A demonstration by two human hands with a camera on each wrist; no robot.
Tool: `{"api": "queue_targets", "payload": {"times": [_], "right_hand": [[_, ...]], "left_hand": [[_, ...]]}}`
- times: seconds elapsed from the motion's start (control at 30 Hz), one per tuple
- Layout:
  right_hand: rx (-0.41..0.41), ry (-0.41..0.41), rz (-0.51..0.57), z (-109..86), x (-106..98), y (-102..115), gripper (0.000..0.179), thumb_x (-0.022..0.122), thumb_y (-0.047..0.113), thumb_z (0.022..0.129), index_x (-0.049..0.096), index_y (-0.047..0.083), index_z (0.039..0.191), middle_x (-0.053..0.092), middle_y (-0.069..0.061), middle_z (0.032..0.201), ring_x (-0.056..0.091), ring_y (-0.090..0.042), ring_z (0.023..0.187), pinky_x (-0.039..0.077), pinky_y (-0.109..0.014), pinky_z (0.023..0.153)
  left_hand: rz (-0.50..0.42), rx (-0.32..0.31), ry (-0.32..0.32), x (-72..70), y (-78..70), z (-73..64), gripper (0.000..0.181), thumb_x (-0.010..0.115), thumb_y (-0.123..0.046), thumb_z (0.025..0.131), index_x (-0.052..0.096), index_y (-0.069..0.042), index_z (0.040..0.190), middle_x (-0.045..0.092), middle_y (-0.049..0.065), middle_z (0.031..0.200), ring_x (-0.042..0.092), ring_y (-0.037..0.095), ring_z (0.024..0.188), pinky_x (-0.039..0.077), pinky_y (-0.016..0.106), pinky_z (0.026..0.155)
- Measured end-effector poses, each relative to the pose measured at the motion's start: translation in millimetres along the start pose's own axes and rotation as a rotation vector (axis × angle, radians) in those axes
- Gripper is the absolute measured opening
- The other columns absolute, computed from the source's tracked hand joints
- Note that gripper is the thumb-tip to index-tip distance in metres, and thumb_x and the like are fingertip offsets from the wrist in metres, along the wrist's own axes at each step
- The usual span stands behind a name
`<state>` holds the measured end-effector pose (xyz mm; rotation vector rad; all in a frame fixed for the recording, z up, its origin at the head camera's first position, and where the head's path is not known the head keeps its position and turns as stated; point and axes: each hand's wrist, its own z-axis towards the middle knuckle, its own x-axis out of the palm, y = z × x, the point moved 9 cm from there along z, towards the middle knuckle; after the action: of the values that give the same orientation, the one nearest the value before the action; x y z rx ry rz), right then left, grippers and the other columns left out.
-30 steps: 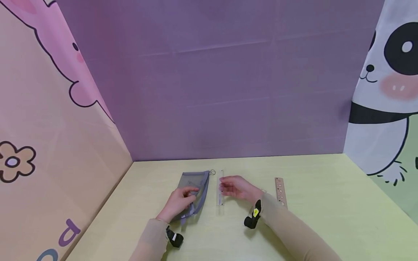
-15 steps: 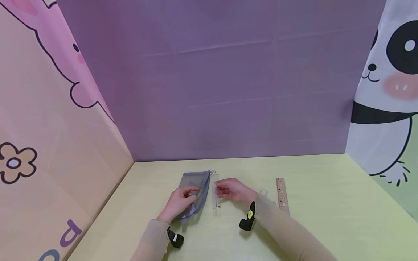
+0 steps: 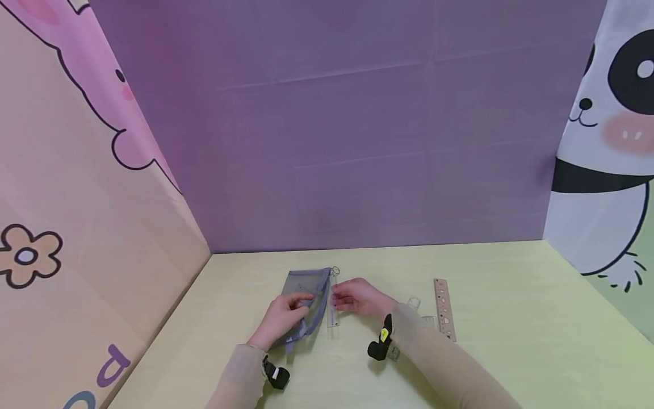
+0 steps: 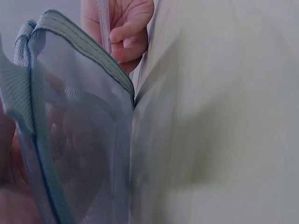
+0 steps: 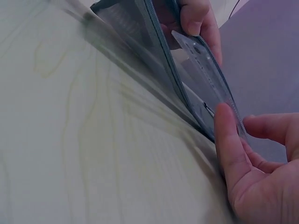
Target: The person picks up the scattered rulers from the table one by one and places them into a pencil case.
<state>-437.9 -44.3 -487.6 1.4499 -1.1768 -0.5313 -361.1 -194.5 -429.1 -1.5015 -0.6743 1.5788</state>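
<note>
My left hand [image 3: 283, 316] grips a grey-blue mesh zip pouch [image 3: 302, 279] by its upper edge, keeping the zipped mouth spread. In the right wrist view, that hand's fingers [image 5: 192, 28] show at the raised edge. Thumb and fingers of my right hand [image 3: 361, 298] pinch a clear plastic ruler [image 3: 333, 316]. Seen from the right wrist, the ruler [image 5: 201, 58] lies at the pouch's mouth, between the two zip edges. In the left wrist view, the mesh [image 4: 84, 126] partly veils the left hand, and the right hand [image 4: 131, 28] is just beyond the zip edge.
A pink ruler [image 3: 444, 309] with cut-out shapes lies right of the right forearm. Small clear plastic pieces, one of them a clear piece [image 3: 414, 303], lie beside and partly under that sleeve. A purple backdrop [image 3: 327, 125] stands behind the table [image 3: 501, 295].
The right hand has moved left, bringing the clear ruler from beside the pouch up to its open mouth. The left hand and pouch have stayed nearly still.
</note>
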Motion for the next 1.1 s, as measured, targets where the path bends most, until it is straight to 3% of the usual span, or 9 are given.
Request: {"api": "queue_targets", "payload": {"times": [0.5, 0.67, 0.8, 0.9, 1.0, 1.1], "right_hand": [[-0.034, -0.008, 0.01, 5.2, 14.8, 4.8, 0.015, 0.053, -0.007, 0.092, 0.061, -0.014, 0.103, 0.066, -0.011, 0.073, 0.067, -0.017, 0.068, 0.056, -0.032, 0.07], [-0.036, -0.022, 0.011, 7.0, 19.3, 5.4, 0.013, 0.052, -0.007, 0.092, 0.06, -0.012, 0.102, 0.066, -0.011, 0.073, 0.067, -0.018, 0.068, 0.056, -0.033, 0.071], [-0.03, -0.033, -0.009, 9.4, 21.6, 3.8, 0.013, 0.053, -0.008, 0.091, 0.059, -0.011, 0.102, 0.066, -0.012, 0.074, 0.066, -0.018, 0.069, 0.056, -0.033, 0.07], [-0.027, -0.038, -0.026, 10.8, 23.6, 2.6, 0.011, 0.054, -0.009, 0.09, 0.059, -0.009, 0.099, 0.066, -0.012, 0.074, 0.066, -0.018, 0.068, 0.056, -0.033, 0.07], [-0.024, -0.037, -0.036, 11.3, 25.9, 1.1, 0.009, 0.053, -0.009, 0.089, 0.059, -0.008, 0.096, 0.067, -0.013, 0.075, 0.067, -0.019, 0.069, 0.056, -0.035, 0.071], [-0.023, -0.028, -0.043, 12.0, 28.5, -0.5, 0.01, 0.052, -0.01, 0.089, 0.06, -0.01, 0.097, 0.068, -0.015, 0.077, 0.067, -0.02, 0.07, 0.056, -0.036, 0.073]], "left_hand": [[-0.02, -0.012, -0.015, 1.2, -4.0, -1.6, 0.034, 0.059, -0.002, 0.086, 0.066, 0.002, 0.119, 0.054, 0.001, 0.069, 0.046, 0.015, 0.052, 0.04, 0.026, 0.052], [-0.022, -0.005, -0.01, -2.5, -30.1, -12.2, 0.033, 0.057, 0.002, 0.085, 0.065, 0.007, 0.116, 0.054, 0.003, 0.07, 0.046, 0.016, 0.053, 0.04, 0.026, 0.053], [-0.034, 0.038, 0.005, -5.0, -48.1, -18.9, 0.032, 0.057, 0.001, 0.085, 0.063, 0.011, 0.115, 0.054, 0.003, 0.069, 0.046, 0.017, 0.053, 0.04, 0.027, 0.053], [-0.032, 0.036, 0.006, -4.2, -42.6, -16.5, 0.033, 0.056, 0.001, 0.085, 0.063, 0.011, 0.116, 0.054, 0.003, 0.069, 0.047, 0.019, 0.053, 0.04, 0.027, 0.053], [-0.024, -0.009, 0.002, -1.9, -25.2, -10.0, 0.033, 0.056, 0.001, 0.086, 0.065, 0.007, 0.118, 0.055, 0.003, 0.07, 0.046, 0.018, 0.054, 0.04, 0.027, 0.054], [-0.014, -0.011, -0.002, 1.2, -8.3, -3.1, 0.035, 0.057, -0.001, 0.086, 0.065, 0.004, 0.119, 0.055, 0.001, 0.07, 0.046, 0.016, 0.053, 0.04, 0.027, 0.053]]}}
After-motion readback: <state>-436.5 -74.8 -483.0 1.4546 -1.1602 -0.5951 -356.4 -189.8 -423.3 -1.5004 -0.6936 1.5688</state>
